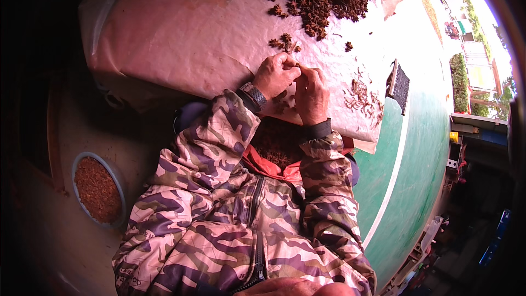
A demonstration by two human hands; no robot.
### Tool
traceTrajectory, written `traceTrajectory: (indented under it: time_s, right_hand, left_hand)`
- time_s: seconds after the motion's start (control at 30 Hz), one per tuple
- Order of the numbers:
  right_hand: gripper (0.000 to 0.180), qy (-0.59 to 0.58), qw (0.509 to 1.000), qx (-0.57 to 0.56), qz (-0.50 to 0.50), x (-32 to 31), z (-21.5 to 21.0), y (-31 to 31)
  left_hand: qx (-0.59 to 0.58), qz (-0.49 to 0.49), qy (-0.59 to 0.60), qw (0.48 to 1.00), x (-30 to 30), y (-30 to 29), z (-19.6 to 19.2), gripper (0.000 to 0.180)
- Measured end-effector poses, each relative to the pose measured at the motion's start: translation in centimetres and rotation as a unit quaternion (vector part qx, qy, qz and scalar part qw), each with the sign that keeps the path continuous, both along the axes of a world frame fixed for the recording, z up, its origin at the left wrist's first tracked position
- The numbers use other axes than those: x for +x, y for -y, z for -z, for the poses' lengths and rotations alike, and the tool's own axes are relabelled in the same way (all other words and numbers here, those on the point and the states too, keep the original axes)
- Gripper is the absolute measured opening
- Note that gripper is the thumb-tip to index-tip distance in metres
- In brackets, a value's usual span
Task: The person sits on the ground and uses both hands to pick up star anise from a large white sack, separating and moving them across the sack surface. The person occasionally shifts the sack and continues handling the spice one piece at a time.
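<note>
Dark brown star anise [323, 0] lies heaped at the far side of a table covered with a pale plastic sheet [164, 38]. A small cluster of star anise [284, 41] sits just beyond my fingers. My left hand [275, 78], with a dark watch on the wrist, and my right hand [312, 97] meet above the near part of the sheet. Both are closed in a pinch, fingertips together, around a small dark piece that looks like star anise, mostly hidden by the fingers. To their right is a scatter of thin curved stalks [361, 98].
An open red bag [255, 160] with dark brown pieces inside lies at my lap, under the table's near edge. On the floor at left stands a light-blue basin [76, 178] full of brown bits. A dark ridged panel [400, 87] stands beyond the table's right edge, on green-and-white floor.
</note>
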State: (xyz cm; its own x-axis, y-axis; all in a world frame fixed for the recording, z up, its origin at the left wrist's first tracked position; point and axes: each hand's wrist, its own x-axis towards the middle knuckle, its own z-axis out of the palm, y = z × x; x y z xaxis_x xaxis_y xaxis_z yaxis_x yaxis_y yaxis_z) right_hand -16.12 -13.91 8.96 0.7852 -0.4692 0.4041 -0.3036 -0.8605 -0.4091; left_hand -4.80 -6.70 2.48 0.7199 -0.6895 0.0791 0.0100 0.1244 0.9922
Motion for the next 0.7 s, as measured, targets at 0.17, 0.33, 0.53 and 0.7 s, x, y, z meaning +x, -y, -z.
traceTrajectory:
  time_s: [0.17,0.33,0.53,0.7]
  right_hand:
    - [0.012,-0.074,0.997,0.026,-0.021,-0.2,-1.4,0.0]
    - [0.008,-0.131,0.99,-0.052,-0.002,0.7,-2.7,-0.5]
    - [0.005,-0.088,0.991,-0.088,0.055,3.3,-2.2,4.4]
    - [0.004,-0.027,0.991,0.128,-0.016,8.4,-0.6,6.6]
  left_hand:
    - [0.031,-0.016,0.009,0.999,-0.1,-0.5,-1.1,0.016]
    - [0.066,-0.048,0.096,0.992,-0.3,-1.3,-2.7,0.016]
    - [0.09,-0.002,0.09,0.992,-0.4,-2.7,-4.6,0.017]
    - [0.082,0.064,0.181,0.978,-0.4,-3.1,-4.4,0.026]
